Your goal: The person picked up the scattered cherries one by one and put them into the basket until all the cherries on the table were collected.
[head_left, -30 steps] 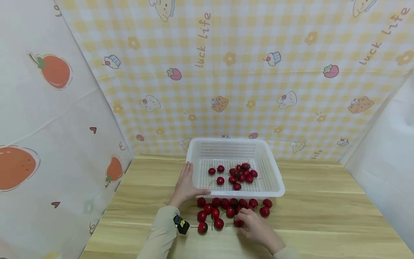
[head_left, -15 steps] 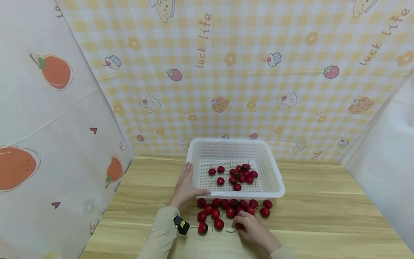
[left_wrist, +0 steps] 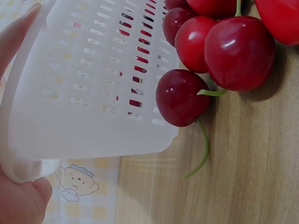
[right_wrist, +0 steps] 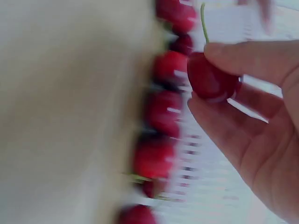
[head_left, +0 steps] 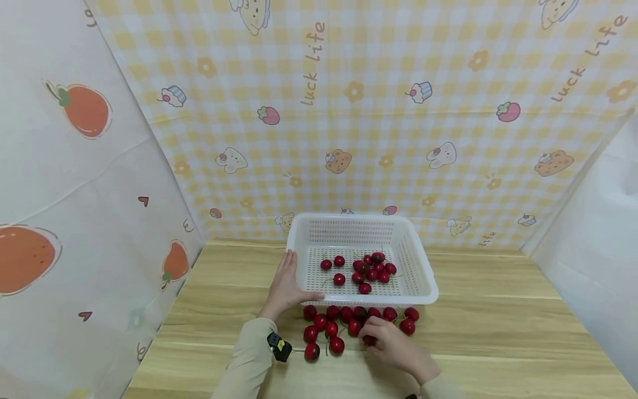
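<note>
My left hand [head_left: 286,285] holds the near left corner of a white plastic basket [head_left: 426,266], thumb along the front rim and fingers at the left side. In the left wrist view the basket's slotted wall [left_wrist: 88,126] rises beside cherries. A dark red cherry [right_wrist: 212,77] is pinched between thumb and fingers of my right hand [right_wrist: 252,88], its green stem pointing up in that view. From the head view, the right hand [head_left: 391,346] is at the near side of the loose cherries, partly covering the held cherry [head_left: 369,340].
Several cherries, such as a left one [head_left: 312,351] and a right one [head_left: 407,326], lie on the wooden table [head_left: 498,321] before the basket. More cherries [head_left: 365,288] sit inside it. A yellow checked cloth [head_left: 379,133] hangs right behind.
My right hand pinches the cherry and has shifted slightly away from the table's near edge over the last half second. The left hand and basket stay in place.
</note>
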{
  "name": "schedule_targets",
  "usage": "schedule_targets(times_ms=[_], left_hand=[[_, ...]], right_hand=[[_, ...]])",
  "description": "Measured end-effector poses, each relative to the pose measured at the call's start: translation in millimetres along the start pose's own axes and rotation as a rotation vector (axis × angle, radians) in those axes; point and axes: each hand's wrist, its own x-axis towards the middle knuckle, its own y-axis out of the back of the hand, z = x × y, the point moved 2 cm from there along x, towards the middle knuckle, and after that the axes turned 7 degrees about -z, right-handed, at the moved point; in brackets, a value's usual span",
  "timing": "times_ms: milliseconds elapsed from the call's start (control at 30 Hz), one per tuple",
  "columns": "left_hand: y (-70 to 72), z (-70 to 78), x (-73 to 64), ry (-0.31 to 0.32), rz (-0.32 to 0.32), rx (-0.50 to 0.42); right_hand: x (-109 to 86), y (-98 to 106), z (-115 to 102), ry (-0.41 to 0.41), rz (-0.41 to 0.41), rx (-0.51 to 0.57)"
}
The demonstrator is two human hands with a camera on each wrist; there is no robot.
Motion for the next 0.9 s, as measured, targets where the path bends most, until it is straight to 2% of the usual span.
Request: schedule_targets(times_ms=[100,200,367,500,633,767,900], left_hand=[[1.0,0.2,-0.6,0.004,-0.003,-0.004],[2.4,0.6,-1.1,0.009,-0.001,-0.006],[4.1,1.5,-0.9,0.009,0.002,-0.007],[4.4,1.9,-0.8,0.011,0.0,-0.006],[4.5,2.3,-0.7,0.003,0.006,-0.004],[3.7,2.6,-0.5,-0.005,-0.002,0.002],[2.2,2.0,-1.1,0.001,-0.011,0.014]], right_hand=[[6.5,28,-9,0.046,0.023,-0.009],[16.7,59,-15,0.142,0.08,-0.038],[43.1,116,-15,0.221,0.112,-0.062],[75.5,155,0,0.141,0.099,-0.075],[111.6,179,28,0.001,0.016,-0.042],[134.3,182,67,-0.137,-0.038,0.071],[137.3,165,104,-0.302,-0.029,0.143]])
